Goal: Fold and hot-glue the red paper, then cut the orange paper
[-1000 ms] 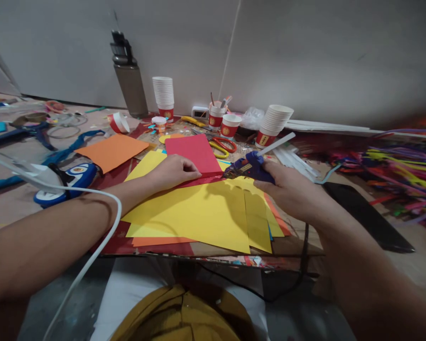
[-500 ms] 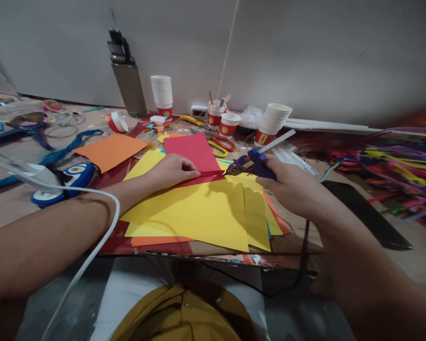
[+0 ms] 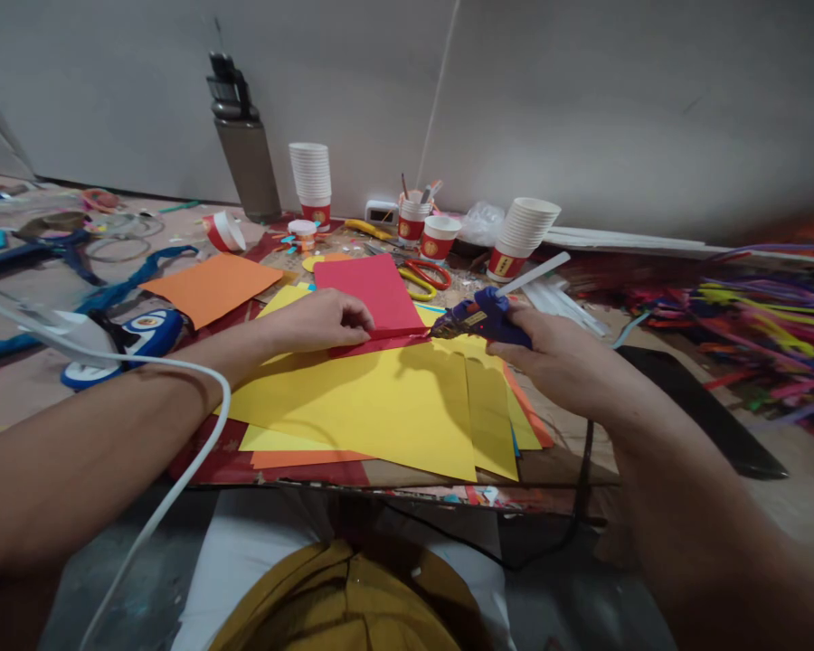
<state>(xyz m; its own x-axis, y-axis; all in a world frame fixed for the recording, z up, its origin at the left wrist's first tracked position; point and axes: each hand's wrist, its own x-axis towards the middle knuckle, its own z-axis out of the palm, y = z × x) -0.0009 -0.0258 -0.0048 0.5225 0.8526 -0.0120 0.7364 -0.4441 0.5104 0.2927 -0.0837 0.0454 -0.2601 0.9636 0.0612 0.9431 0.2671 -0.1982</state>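
My right hand (image 3: 553, 348) is wrapped round a blue hot glue gun (image 3: 478, 316), with a white glue stick (image 3: 534, 273) poking out of its back. The gun's nozzle points left and meets the right end of a folded strip along the near edge of a red paper (image 3: 370, 289). My left hand (image 3: 326, 321) has its fingers curled at that folded edge, pinching the red paper; the fingertips are partly hidden. Underneath lie several yellow sheets (image 3: 380, 407), with orange sheets (image 3: 312, 459) showing below them.
Behind the papers are scissors (image 3: 426, 276), paper cups (image 3: 439, 240), cup stacks (image 3: 310, 181) and a tall bottle (image 3: 248, 167). An orange sheet (image 3: 213, 285) and a white cable (image 3: 223, 398) are on the left. At right lie a black flat object (image 3: 698, 407) and colourful pipe cleaners (image 3: 773, 316).
My left hand has shifted slightly left and away from me along the folded edge. The glue gun has barely moved, its nozzle still at the strip's right end.
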